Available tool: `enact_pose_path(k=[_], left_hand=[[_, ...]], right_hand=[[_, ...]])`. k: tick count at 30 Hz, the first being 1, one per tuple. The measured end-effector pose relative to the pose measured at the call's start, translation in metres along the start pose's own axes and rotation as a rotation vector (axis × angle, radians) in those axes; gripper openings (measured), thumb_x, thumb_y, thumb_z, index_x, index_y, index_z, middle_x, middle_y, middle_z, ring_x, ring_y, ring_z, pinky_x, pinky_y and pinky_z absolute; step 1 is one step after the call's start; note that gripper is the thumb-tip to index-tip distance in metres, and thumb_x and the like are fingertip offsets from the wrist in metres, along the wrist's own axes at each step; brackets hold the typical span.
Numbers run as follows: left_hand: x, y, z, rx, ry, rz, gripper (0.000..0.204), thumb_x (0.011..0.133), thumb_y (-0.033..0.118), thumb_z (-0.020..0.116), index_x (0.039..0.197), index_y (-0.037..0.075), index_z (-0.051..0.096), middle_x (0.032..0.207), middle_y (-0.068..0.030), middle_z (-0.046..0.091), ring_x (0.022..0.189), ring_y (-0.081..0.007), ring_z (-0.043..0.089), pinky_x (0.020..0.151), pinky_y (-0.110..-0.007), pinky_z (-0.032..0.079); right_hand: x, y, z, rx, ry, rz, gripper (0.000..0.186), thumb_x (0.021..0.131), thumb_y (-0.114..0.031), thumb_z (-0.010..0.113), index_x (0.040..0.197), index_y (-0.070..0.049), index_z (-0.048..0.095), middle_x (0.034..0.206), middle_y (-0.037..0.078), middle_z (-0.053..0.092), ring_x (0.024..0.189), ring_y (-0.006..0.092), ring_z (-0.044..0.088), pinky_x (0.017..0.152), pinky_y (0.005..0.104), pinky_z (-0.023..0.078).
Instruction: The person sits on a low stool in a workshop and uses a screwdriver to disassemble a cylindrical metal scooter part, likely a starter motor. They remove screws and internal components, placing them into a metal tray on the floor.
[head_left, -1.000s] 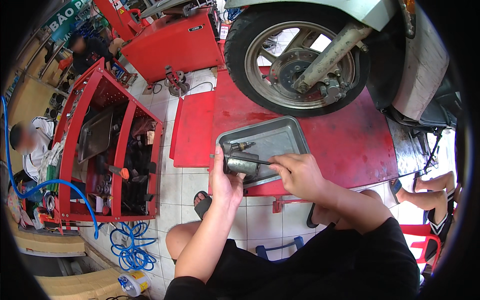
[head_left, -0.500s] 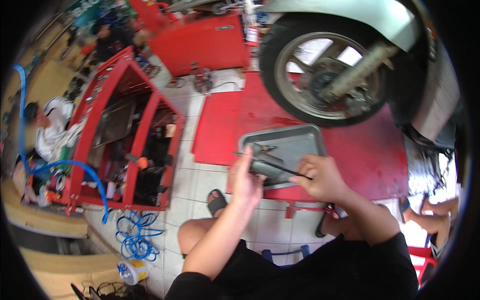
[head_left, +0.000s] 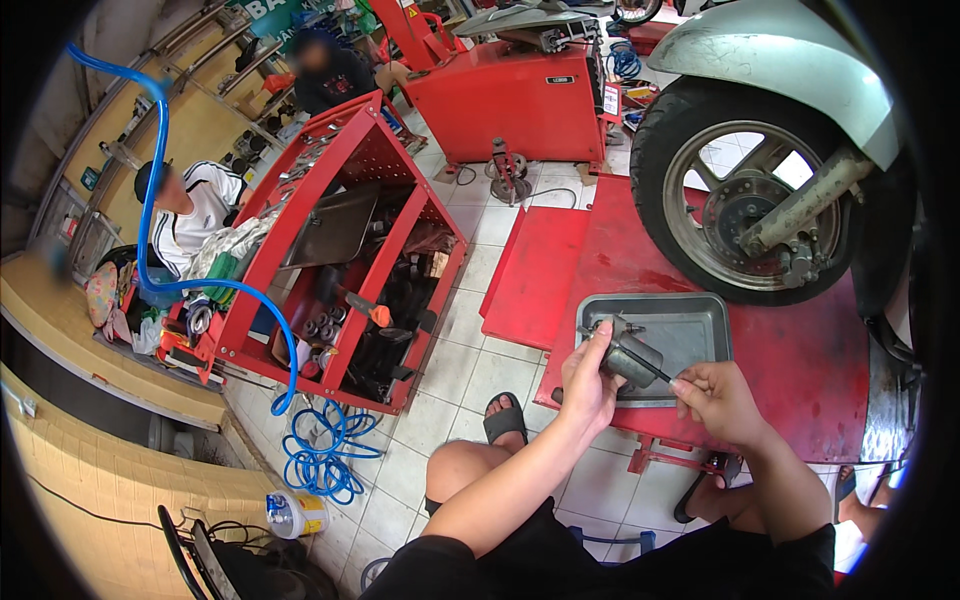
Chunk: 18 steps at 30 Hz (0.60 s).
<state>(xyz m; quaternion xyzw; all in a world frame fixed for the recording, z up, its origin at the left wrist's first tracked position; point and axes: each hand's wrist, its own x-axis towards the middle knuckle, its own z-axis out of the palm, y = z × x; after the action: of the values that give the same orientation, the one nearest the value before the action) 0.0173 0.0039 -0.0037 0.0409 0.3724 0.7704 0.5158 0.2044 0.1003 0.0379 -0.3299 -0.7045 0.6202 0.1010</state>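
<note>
Still gripping the metal cylinder (head_left: 634, 357) with the left hand (head_left: 590, 382), over the tray (head_left: 712, 318), thumb on top, fingers mostly hidden beneath. Still pinching the black rod (head_left: 655, 371) between thumb and forefinger of the right hand (head_left: 722, 398); now slanting down to the right, nearly level a second ago. Hard to make out: rod's far end. Cut off: motorbike (head_left: 790, 60) at right, white-lettered green sign (head_left: 285, 18) at top. Unreadably small: label (head_left: 560, 80) on red machine (head_left: 500, 105).

A head-worn fisheye looks down from close above, edges perhaps warped.
</note>
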Motion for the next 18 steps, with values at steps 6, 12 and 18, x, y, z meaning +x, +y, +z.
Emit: enact_pose_path(k=[6,12,18], left_hand=[[0.003,-0.006,-0.003,-0.013,0.046,-0.022,0.035,0.099,0.034,0.063,0.112,0.002,0.063,0.107,-0.012,0.069,0.1,-0.0231,0.068,0.089,-0.042,0.057],[0.005,-0.014,-0.004,-0.067,0.134,-0.043,0.034,0.096,0.035,0.067,0.109,0.003,0.063,0.103,-0.0095,0.068,0.095,-0.0203,0.068,0.083,-0.042,0.059],[0.007,-0.017,-0.008,-0.082,0.12,-0.038,0.038,0.099,0.038,0.063,0.113,0.002,0.063,0.106,-0.0099,0.068,0.096,-0.0207,0.068,0.085,-0.043,0.059]], right_hand=[[-0.011,-0.028,0.008,-0.383,0.178,-0.203,0.003,0.088,0.002,0.067,0.09,0.003,0.064,0.069,0.013,0.063,0.055,0.0172,0.059,0.052,0.0311,0.046],[-0.006,-0.007,0.006,-0.894,0.505,-0.667,0.015,0.081,-0.007,0.075,0.089,0.0,0.064,0.075,0.015,0.066,0.061,0.033,0.063,0.054,0.0386,0.049],[-0.001,0.007,0.009,-0.794,0.502,-0.712,0.014,0.083,-0.008,0.075,0.087,0.0,0.065,0.075,0.016,0.068,0.062,0.0291,0.067,0.055,0.0347,0.05]])
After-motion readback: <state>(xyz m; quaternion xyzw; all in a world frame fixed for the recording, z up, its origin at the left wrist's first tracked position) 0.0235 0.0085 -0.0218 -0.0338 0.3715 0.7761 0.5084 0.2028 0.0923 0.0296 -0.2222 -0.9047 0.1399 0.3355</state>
